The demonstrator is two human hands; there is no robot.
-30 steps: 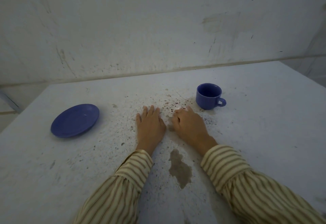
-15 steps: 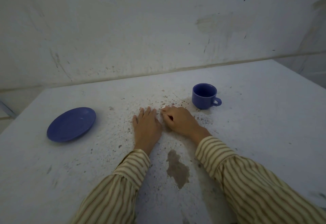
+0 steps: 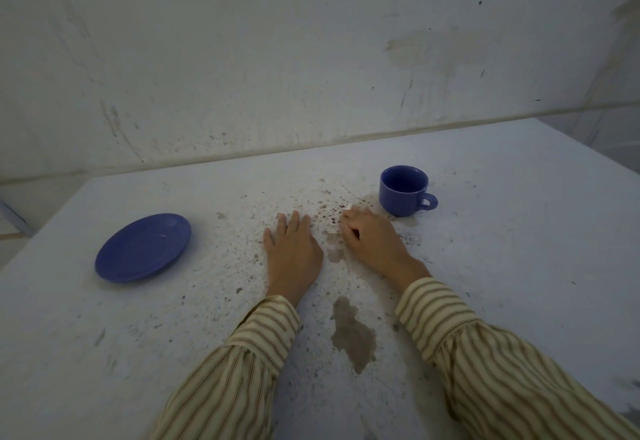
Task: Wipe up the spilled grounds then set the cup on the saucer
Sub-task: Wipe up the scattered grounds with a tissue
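A blue cup [image 3: 403, 191] stands upright on the white table [image 3: 519, 232], its handle pointing right. A blue saucer [image 3: 143, 247] lies apart from it at the left. Dark spilled grounds [image 3: 325, 213] are scattered between my hands and just left of the cup. My left hand [image 3: 292, 252] lies flat on the table, palm down, holding nothing. My right hand [image 3: 372, 244] rests just left of and below the cup, fingers curled over a small white wipe [image 3: 348, 207] that barely peeks out at the fingertips.
A brownish stain [image 3: 353, 334] marks the table between my striped sleeves. A scuffed wall [image 3: 311, 76] rises right behind the table's far edge. The table's right corner [image 3: 540, 124] lies beyond the cup.
My right hand slid left across the grounds toward my left hand, then came back right toward the cup. My left hand, the cup and the saucer stayed put.
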